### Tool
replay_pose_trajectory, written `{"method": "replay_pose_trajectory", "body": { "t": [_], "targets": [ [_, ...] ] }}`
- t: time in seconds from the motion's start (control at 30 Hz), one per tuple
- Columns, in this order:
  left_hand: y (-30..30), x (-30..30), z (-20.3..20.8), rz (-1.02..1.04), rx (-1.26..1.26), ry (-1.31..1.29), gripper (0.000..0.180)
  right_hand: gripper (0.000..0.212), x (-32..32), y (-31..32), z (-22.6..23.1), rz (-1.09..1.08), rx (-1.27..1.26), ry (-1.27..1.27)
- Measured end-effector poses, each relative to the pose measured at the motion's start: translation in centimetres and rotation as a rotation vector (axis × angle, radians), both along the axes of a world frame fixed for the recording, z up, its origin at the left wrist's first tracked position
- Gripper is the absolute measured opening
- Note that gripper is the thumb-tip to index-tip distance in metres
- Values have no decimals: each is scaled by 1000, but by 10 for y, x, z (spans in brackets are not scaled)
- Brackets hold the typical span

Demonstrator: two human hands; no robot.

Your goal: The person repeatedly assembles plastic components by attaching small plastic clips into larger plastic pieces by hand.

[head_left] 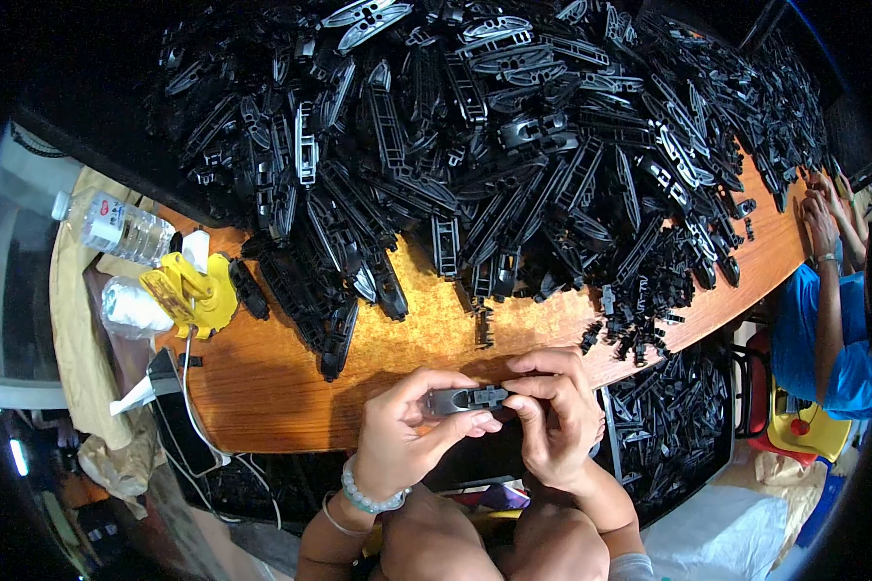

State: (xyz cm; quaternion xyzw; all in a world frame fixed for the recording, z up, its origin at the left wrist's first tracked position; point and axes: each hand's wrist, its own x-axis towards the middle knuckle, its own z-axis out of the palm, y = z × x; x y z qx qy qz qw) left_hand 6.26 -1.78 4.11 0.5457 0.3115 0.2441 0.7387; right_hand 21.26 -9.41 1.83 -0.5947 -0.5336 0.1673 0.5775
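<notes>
Over the table's near edge, my left hand (393,434) grips a dark grey, elongated plastic part (448,400) between thumb and fingers. A small black toothed piece (491,397) sits at the part's right end. My right hand (560,418) pinches at this end with thumb and forefinger. Whether the small piece is fixed to the larger part, I cannot tell. Beyond my hands, a great heap of black plastic parts (446,184) covers the far side of the table. Small black toothed pieces (639,315) lie in a cluster to the right.
On the left of the wooden table (262,407) are a yellow plastic dispenser (199,293), a clear water bottle (126,228) and a white cable (192,397). Below right stands a crate of black parts (664,421). Another person's hands (824,218) work at the far right.
</notes>
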Motion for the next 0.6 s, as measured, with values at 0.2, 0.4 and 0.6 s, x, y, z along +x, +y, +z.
{"method": "replay_pose_trajectory", "body": {
  "t": [0.2,0.4,0.6],
  "targets": [
    [-5,0,4,97,197,72,21,25,9,-4,13,114,6,-117],
    [-5,-16,16,-87,313,210,20,24,15,-16,27,323,-389,172],
    [37,1,-1,327,1002,617,14,19,22,-6,29,132,-324,-208]
  ]
}}
